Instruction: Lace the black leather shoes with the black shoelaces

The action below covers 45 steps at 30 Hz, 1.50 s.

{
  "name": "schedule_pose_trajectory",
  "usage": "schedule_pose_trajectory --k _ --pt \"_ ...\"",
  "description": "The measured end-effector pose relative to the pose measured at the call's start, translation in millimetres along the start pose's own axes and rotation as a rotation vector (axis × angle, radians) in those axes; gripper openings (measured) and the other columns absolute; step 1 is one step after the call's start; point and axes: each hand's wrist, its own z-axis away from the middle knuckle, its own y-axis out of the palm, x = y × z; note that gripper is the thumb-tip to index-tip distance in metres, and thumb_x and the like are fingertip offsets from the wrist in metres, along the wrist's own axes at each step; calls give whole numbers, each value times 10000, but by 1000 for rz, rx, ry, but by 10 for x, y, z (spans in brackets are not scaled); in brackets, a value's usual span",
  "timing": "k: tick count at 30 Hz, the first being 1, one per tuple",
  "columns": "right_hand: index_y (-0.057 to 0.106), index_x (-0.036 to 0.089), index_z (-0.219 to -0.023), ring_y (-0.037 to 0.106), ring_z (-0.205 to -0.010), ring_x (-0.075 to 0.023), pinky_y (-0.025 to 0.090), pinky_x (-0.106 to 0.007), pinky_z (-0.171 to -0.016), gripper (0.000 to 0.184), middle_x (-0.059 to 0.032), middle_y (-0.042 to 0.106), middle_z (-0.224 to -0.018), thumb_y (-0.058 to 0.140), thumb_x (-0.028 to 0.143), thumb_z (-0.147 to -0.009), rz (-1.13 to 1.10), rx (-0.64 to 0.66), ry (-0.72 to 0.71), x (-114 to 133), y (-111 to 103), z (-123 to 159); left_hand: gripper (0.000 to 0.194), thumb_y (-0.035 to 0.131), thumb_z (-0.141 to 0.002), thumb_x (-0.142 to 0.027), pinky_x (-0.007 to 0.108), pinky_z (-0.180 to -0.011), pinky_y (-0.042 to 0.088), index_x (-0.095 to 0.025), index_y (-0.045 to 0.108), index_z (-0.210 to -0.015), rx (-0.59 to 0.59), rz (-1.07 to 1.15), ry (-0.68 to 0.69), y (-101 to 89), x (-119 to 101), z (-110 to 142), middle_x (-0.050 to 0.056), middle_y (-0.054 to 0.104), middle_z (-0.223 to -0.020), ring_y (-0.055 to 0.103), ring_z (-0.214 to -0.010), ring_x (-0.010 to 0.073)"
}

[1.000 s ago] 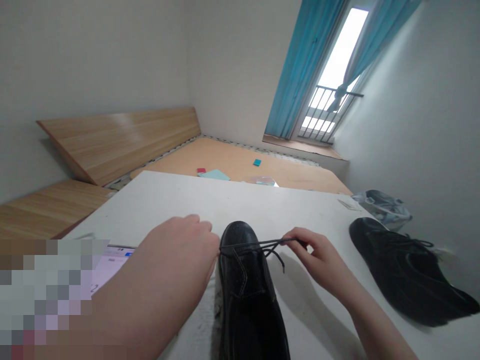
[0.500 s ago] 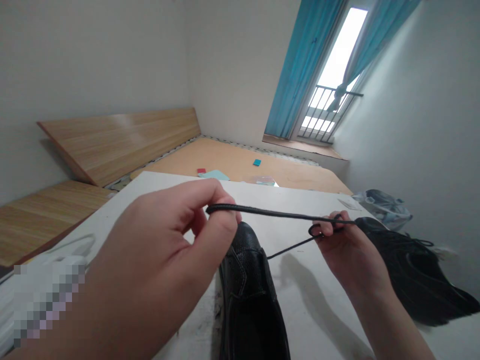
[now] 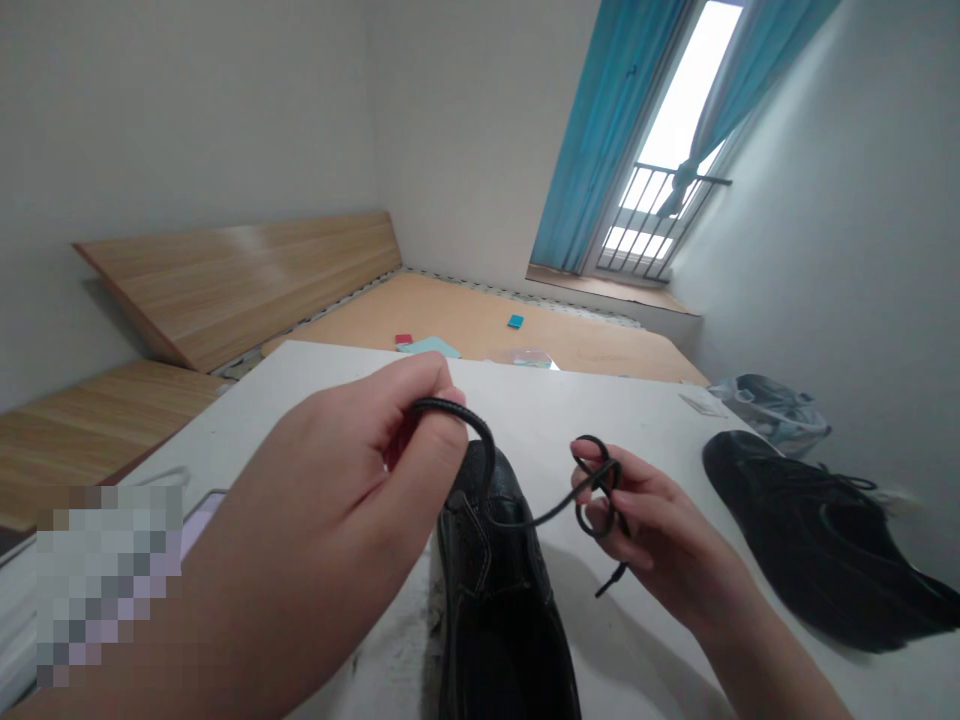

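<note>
A black leather shoe (image 3: pixel 510 600) stands on the white tabletop, its toe pointing away from me. My left hand (image 3: pixel 360 470) is closed above the shoe's left side, pinching a black shoelace (image 3: pixel 484 450) between thumb and forefinger. From there the lace sags over the toe and runs right to my right hand (image 3: pixel 652 520). The right fingers are curled round a loose bundle of loops in the same lace, and its tipped end hangs beneath them. Part of the shoe's left side is hidden behind my left hand.
A second black shoe (image 3: pixel 810 540), laced, lies on the table's right side. Behind it is a clear plastic bag (image 3: pixel 780 410). A pixelated item (image 3: pixel 112 580) sits at the left. Past the white table (image 3: pixel 330 365), small cards lie on a tan surface (image 3: pixel 465 310).
The lace between my hands was taut and now hangs slack. My right hand has moved left and down, bringing the looped lace nearer the shoe. My left hand keeps its pinch.
</note>
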Motion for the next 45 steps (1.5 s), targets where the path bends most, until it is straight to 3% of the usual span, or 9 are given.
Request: schedule_pose_trajectory --k 14,18,22,26,30,34,37,41,45 --pt "523 344 -1347 590 -930 -153 477 -279 -799 466 -45 540 -1408 631 324 -894 530 142 -154 -106 189 87 205 280 -948 -204 375 -644 332 -228 407 -789 -116 -657 214 42 28 33 56 503 -754 506 -728 258" --pt "419 350 -1421 607 -898 -151 496 -283 -758 581 -55 493 -1443 640 324 -885 581 229 -172 -48 341 113 268 296 -973 -253 304 -534 331 -245 396 -725 -2 -244 208 -58 -63 84 -9 478 -660 483 -610 183" --pt "364 330 -1445 598 -1059 -177 494 -291 -863 708 -60 570 -1335 713 336 -828 504 327 -183 75 592 150 195 433 -935 -153 176 -617 450 -235 541 -794 350 295 284 -52 -174 140 -67 619 -768 585 -701 91" --pt "659 229 -1008 614 -798 -155 505 -241 -722 348 -11 655 -819 719 490 -785 355 200 -156 128 710 151 198 529 -854 -50 138 -753 459 -228 610 -820 346 361 325 10 -196 163 -98 671 -825 612 -793 61" --pt "608 185 -692 436 -557 -107 385 -203 -500 411 25 487 -603 644 578 -806 399 -7 -131 122 490 142 198 563 -861 -99 196 -963 420 -260 635 -952 342 232 365 41 -157 166 -64 683 -1046 580 -1054 108" --pt "559 189 -679 434 -565 -126 375 -230 -513 428 15 485 -607 513 559 -890 701 -195 -153 135 115 160 161 552 -864 -170 406 -980 451 -269 644 -953 459 -18 312 114 -119 217 9 621 -1179 515 -1159 229" --pt "595 188 -744 525 -619 -156 409 -262 -566 328 -11 578 -665 478 436 -925 1122 -83 -43 96 -49 199 233 630 -827 -268 526 -944 468 -217 623 -1053 598 -184 283 227 -99 276 87 598 -1215 512 -1147 319" --pt "691 215 -1013 645 -790 -242 483 -356 -696 205 -75 706 -875 529 268 -899 1639 63 60 -3 -61 297 291 618 -818 -197 473 -867 519 -170 585 -1106 756 -317 243 371 -85 289 98 641 -1087 597 -999 290" --pt "684 197 -1061 653 -874 -277 514 -393 -728 224 -104 717 -961 544 204 -887 1808 55 -234 73 86 425 162 520 -823 -128 390 -714 540 -181 587 -961 734 -362 271 399 -74 245 59 648 -923 626 -819 244"
